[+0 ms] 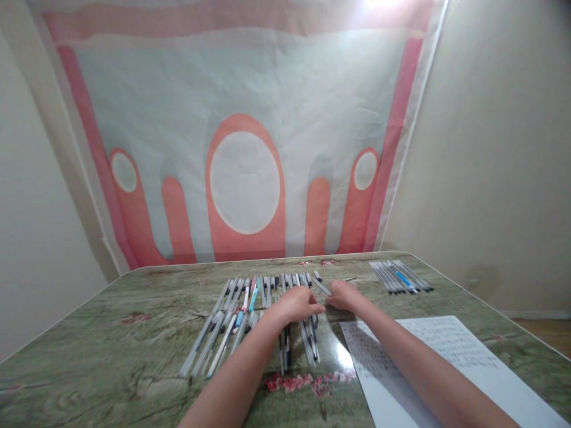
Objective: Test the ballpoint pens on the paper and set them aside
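Observation:
Several clear-barrelled pens (203, 339) lie side by side in two rows on the table, most with dark or grey caps. My left hand (298, 302) is over the right part of these rows, at least one finger stretched to the right and apart from the rest. It hides the pens below it, and I see nothing held in it. Just to its right, my right hand (342, 295) is closed, its fingertips at the lower end of a slanted clear pen (322, 287). A pink pen and a teal pen (254, 294) lie among the upper row.
A separate group of pens (379, 276), one with a blue barrel (405, 280), lies at the back right. A sheet of paper with handwriting (428, 333) lies under my right forearm. The marble-patterned table (111, 345) meets a wall hanging (245, 77) behind.

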`<state>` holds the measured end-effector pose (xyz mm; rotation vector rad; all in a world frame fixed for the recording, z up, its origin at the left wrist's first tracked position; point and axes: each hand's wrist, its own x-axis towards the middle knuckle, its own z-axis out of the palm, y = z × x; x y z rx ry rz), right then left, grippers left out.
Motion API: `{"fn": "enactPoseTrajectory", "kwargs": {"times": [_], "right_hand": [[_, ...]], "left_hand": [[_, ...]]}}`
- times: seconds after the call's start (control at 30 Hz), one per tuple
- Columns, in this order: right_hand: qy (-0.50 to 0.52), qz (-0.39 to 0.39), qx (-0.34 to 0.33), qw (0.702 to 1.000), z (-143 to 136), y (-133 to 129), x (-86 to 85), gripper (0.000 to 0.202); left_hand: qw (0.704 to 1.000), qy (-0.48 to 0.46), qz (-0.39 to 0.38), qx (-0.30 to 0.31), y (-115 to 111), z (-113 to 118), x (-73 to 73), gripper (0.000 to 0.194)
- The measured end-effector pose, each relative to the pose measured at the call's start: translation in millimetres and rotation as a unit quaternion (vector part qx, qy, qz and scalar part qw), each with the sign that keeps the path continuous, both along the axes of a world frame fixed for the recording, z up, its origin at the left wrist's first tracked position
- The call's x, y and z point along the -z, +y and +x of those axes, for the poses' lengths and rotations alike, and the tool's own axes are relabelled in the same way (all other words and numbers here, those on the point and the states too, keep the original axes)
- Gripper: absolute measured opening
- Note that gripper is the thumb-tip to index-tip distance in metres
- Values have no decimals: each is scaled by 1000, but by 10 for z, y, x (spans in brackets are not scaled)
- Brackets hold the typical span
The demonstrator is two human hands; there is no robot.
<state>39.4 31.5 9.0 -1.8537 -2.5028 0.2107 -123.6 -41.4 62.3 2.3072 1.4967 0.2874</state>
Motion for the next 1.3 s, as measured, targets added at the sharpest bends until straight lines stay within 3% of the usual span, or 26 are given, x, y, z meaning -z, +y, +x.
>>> {"fn": "enactPoseTrajectory", "kwargs": {"times": [0.5,0.93,1.17,1.3], "right_hand": [[-23,-14,15,1000,12,-46,-146,32],[7,-42,12,999,152,120,-63,26],[118,-94,-6,989,227,157,-57,21],[263,-158,-60,950,204,75,-230,16]], "left_hand": [[1000,-22,-12,-8,56,-21,102,39],[999,-33,-31,-16,33,-7,49,39],[996,-78,-40,-35,89,-28,139,38],[968,-219,-38,-114,116,24,184,52]]}}
